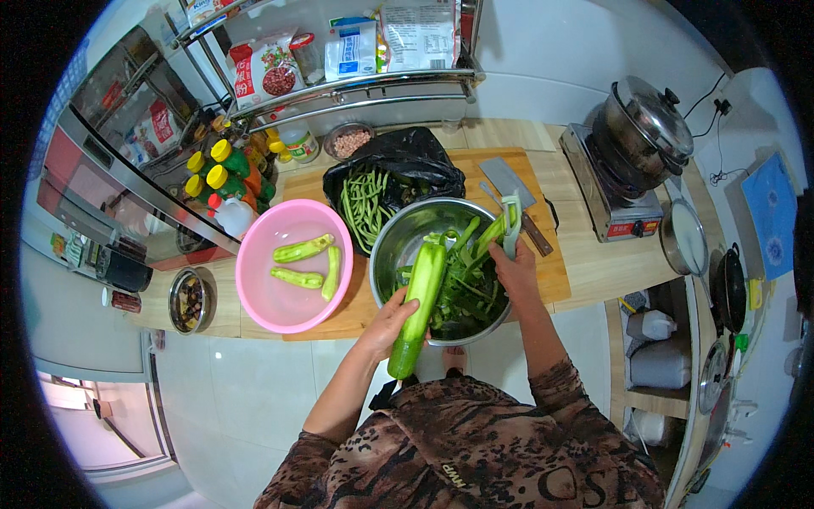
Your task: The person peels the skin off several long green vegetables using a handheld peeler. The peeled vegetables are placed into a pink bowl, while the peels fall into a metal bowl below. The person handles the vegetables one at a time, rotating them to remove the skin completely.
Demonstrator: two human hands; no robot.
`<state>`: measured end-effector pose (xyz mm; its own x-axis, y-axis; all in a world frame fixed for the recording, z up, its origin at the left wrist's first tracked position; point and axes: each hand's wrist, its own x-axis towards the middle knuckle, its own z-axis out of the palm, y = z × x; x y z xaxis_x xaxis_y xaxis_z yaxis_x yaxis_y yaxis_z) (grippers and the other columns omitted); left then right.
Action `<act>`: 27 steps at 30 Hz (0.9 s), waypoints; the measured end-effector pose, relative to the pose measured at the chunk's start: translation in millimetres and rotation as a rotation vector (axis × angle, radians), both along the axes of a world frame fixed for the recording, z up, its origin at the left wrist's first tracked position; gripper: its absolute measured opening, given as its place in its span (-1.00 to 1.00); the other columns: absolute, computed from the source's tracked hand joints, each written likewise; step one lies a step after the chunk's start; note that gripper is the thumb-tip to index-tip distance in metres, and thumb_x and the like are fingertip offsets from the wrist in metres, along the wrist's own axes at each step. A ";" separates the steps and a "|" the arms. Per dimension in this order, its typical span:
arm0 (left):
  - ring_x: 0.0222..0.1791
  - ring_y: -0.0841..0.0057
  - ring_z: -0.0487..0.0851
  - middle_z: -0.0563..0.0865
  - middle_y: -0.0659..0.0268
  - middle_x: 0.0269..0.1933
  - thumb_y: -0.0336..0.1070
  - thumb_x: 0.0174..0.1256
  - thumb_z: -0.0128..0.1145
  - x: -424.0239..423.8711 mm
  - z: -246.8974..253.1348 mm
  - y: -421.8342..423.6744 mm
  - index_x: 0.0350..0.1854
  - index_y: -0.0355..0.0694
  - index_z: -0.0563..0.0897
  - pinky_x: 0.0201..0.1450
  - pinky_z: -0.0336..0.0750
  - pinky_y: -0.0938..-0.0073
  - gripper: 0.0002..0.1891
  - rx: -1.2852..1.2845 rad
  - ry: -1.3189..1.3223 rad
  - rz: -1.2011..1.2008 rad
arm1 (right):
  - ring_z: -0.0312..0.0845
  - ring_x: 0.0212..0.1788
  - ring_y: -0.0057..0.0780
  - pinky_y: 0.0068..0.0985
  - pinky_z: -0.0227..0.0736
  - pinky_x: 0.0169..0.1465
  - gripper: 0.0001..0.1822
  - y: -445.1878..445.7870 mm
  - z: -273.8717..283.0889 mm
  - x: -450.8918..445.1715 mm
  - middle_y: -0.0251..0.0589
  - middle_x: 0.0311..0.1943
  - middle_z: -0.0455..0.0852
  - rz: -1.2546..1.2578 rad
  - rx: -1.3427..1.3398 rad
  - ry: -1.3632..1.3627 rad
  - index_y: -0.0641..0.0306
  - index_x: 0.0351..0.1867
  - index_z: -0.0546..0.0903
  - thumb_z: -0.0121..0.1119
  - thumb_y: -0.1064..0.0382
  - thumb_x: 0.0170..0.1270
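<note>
My left hand [388, 321] grips a partly peeled long green gourd [418, 305], its upper part pale and its lower end dark green. My right hand [516, 270] holds a light-coloured peeler [511, 219], with green peel caught at its head. Both are over a steel bowl [377, 267] that has green peelings [467, 299] inside. To the left, a pink basin [245, 270] contains several peeled pieces, among them a pale green one [303, 248]. Behind the bowl, green beans [365, 200] lie in an open black plastic bag [420, 156].
A cleaver [505, 181] rests on the wooden cutting board [553, 280], right of the bowl. A lidded pot [642, 140] stands on a portable gas stove [610, 203]. Bottles with yellow caps [219, 175] and a small bowl [189, 299] are at the left. A metal rack [356, 89] spans the back.
</note>
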<state>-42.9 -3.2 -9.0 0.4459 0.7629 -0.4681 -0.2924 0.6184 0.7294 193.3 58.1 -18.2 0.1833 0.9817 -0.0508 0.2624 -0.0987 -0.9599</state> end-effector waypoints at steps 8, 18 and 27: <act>-0.52 0.43 0.57 0.54 0.21 -0.35 -0.14 0.25 -0.06 0.0 0.6 9.2 0.06 -0.12 0.23 -0.54 0.52 0.41 -0.62 -0.075 -0.089 -0.024 | 0.49 -0.10 -0.19 -0.41 0.35 -0.04 -0.42 -31.7 22.2 -26.9 0.06 -0.16 0.54 0.246 0.012 -0.282 0.22 0.17 0.26 -0.04 -0.08 0.22; -0.62 0.47 0.55 0.55 0.25 -0.40 -0.09 0.23 0.02 -0.2 3.6 3.2 0.08 -0.10 0.28 -0.58 0.48 0.50 -0.57 0.009 0.042 -0.146 | 0.53 -0.57 -0.11 -0.23 0.39 -0.52 -0.75 -39.7 42.3 -42.8 -0.13 -0.67 0.55 0.313 0.307 -0.829 0.15 -0.37 0.41 -0.12 0.04 0.25; -0.44 0.58 0.55 0.56 0.30 -0.25 -0.17 0.18 0.11 -9.7 12.3 -3.8 0.25 -0.10 0.20 -0.43 0.48 0.57 -0.41 0.108 0.116 -0.117 | 0.51 -0.56 -0.04 -0.14 0.36 -0.52 -0.73 -20.3 16.2 -18.7 -0.05 -0.66 0.55 0.151 0.063 -0.843 0.16 -0.33 0.41 -0.14 0.02 0.26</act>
